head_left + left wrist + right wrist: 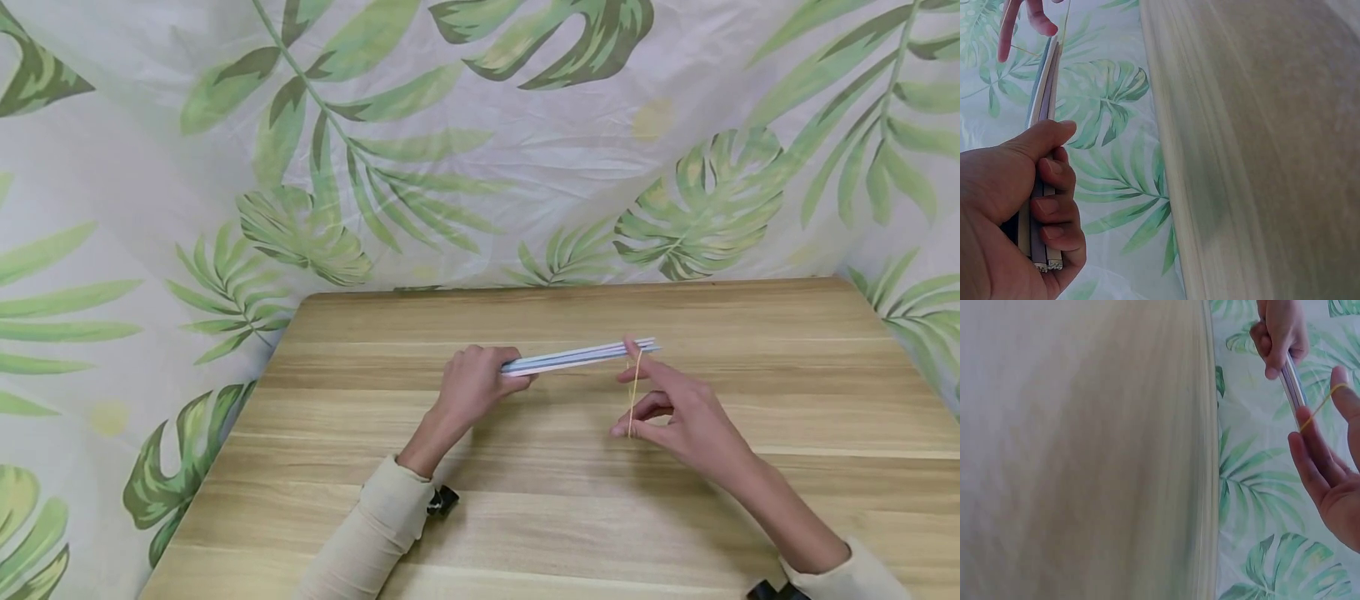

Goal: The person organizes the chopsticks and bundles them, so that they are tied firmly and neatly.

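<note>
A bundle of thin straight sticks, white with bluish and purplish ones, is held above the table. My left hand grips its left end, fingers curled round it in the left wrist view, with the stick ends showing below the palm. My right hand is at the other end of the bundle. A thin yellow rubber band is stretched between the spread thumb and fingers of that hand. The index finger touches or nearly touches the bundle's far tip, and I cannot tell whether the band encircles the sticks.
Below both hands lies a wood-grain table. Behind it hangs a white cloth with green leaf prints, which also borders both sides. Small black devices sit at the left wrist and right wrist.
</note>
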Demonstrator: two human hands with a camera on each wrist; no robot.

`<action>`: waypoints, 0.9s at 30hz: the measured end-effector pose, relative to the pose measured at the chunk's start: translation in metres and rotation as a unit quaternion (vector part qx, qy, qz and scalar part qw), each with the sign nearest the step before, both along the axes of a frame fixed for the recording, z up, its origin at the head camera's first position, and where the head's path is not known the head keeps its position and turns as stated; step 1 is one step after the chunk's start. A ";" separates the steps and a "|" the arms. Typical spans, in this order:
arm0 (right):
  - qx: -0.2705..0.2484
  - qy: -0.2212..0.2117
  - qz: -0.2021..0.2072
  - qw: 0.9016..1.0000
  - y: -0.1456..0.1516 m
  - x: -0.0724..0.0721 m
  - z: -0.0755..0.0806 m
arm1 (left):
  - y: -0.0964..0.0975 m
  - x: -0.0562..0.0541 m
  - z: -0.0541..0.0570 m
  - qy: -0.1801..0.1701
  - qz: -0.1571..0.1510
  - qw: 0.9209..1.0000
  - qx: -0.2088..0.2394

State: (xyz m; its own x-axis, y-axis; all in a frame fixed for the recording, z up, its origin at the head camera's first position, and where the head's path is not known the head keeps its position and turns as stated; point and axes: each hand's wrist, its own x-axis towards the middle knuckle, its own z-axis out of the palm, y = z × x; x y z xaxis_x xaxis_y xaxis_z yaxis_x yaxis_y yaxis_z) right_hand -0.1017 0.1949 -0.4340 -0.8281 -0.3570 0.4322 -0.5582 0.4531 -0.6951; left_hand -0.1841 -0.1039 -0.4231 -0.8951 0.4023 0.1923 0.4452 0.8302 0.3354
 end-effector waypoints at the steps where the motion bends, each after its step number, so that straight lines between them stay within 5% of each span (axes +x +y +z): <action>1: -0.004 -0.013 -0.012 1.000 -0.001 0.001 0.000 | 0.000 0.000 0.000 0.005 0.001 1.000 0.002; 12: -0.090 -0.167 -0.061 0.980 -0.013 0.008 0.004 | 0.002 0.000 -0.001 0.078 0.014 0.997 0.015; 19: -0.205 -0.260 -0.047 0.942 -0.008 0.003 0.003 | 0.002 0.000 -0.001 0.106 0.019 0.994 0.024; 27: -0.276 -0.288 -0.073 0.914 0.002 -0.006 -0.002 | -0.002 -0.001 -0.002 0.130 -0.007 0.990 0.045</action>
State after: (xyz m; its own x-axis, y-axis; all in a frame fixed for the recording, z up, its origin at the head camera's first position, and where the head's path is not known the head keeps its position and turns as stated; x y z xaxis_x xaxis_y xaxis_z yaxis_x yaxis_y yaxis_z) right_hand -0.1082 0.1965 -0.4359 -0.9964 -0.0840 -0.0099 0.0113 -0.0156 -0.9998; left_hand -0.1854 -0.1056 -0.4249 -0.8050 0.3850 0.4514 0.5373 0.7958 0.2794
